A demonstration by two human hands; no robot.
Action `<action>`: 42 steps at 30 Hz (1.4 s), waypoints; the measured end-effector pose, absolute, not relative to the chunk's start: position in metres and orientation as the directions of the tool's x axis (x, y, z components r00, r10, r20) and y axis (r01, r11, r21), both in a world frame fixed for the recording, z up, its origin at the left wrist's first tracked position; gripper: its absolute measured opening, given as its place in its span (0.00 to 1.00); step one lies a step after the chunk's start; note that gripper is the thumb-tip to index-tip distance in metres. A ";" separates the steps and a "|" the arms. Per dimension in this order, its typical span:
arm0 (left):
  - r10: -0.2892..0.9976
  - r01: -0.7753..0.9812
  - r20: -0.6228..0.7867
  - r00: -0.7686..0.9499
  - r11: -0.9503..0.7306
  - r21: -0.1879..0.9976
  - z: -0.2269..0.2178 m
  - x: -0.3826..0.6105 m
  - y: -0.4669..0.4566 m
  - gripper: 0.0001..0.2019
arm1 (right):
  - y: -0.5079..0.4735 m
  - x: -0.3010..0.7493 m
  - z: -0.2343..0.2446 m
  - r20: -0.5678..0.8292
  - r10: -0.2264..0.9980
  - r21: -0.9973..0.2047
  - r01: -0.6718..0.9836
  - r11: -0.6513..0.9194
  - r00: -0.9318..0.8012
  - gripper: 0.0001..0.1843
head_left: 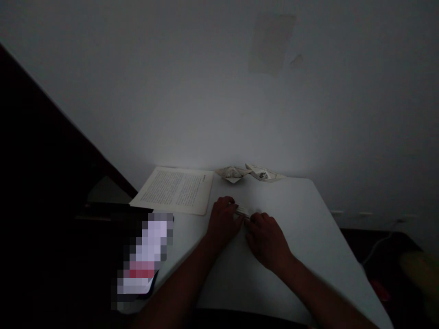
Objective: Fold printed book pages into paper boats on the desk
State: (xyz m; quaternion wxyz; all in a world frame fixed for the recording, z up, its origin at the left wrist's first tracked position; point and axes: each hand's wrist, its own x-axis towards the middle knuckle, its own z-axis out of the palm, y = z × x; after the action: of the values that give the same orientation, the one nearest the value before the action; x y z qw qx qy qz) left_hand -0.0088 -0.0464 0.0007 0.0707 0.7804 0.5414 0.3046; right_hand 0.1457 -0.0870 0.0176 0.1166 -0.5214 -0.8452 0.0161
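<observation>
On the white table (308, 219) my two hands meet over a small folded piece of printed paper (242, 210). My left hand (223, 221) lies on the paper's left side with its fingers curled down onto it. My right hand (265, 237) presses on the paper's right side, fingers bent. Most of the paper is hidden under the hands. The room is dim.
A printed page (176, 189) lies flat at the table's back left. Two folded paper shapes (233, 172) (263, 173) sit at the back edge against the wall. A blurred, lit screen (146, 256) rests at the front left. A cable (377, 242) hangs at the right.
</observation>
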 end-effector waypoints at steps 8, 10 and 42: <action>0.930 0.895 0.305 0.205 -0.304 0.326 0.003 -0.004 -0.046 0.06 | -0.101 0.137 0.014 0.167 0.858 -0.229 0.827 0.514 -0.487 0.14; 0.933 0.918 0.295 0.206 -0.288 0.273 0.000 -0.002 -0.044 0.07 | -0.100 0.140 0.015 0.165 0.842 -0.250 0.805 0.539 -0.513 0.15; 0.916 0.925 0.305 0.259 -0.326 0.195 -0.002 -0.002 -0.049 0.07 | -0.055 0.138 0.022 0.101 0.885 0.064 0.891 0.450 -0.454 0.17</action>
State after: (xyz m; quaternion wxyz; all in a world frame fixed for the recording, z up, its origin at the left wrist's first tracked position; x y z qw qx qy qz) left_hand -0.0016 -0.0491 -0.0023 -0.0118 0.7933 0.5803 0.1838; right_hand 0.1380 -0.0550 0.0217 0.0266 -0.5217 -0.8510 -0.0538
